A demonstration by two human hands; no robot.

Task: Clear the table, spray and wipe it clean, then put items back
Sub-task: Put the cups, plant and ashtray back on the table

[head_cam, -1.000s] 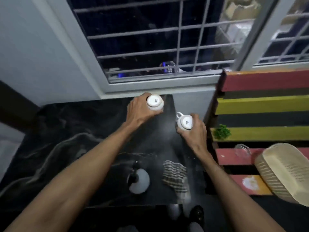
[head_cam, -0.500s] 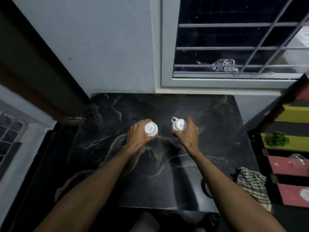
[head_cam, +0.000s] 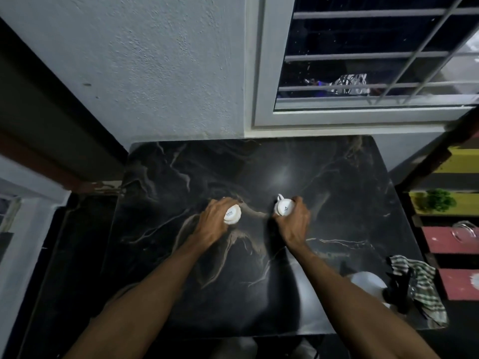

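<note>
I hold two white cups upside down over the middle of the black marble table (head_cam: pixel 181 164). My left hand (head_cam: pixel 212 224) grips the left cup (head_cam: pixel 232 215), whose printed base faces up. My right hand (head_cam: pixel 294 224) grips the right cup (head_cam: pixel 283 207), with its handle pointing toward the wall. Both cups are low over the tabletop; whether they touch it I cannot tell. A green checked cloth (head_cam: pixel 425 286) lies at the table's front right corner, beside a white spray bottle (head_cam: pixel 368 281) with a black trigger.
A striped red, yellow and black shelf (head_cam: pixel 456 242) stands right of the table, carrying a small green plant (head_cam: pixel 438 200) and a clear glass (head_cam: pixel 464 230). A barred window (head_cam: pixel 363 60) is behind the table. A dark surface lies to the left.
The view has swung left from the shelf side to the table's centre. Both hands have carried the cups from near the window edge to low over the table's middle.
</note>
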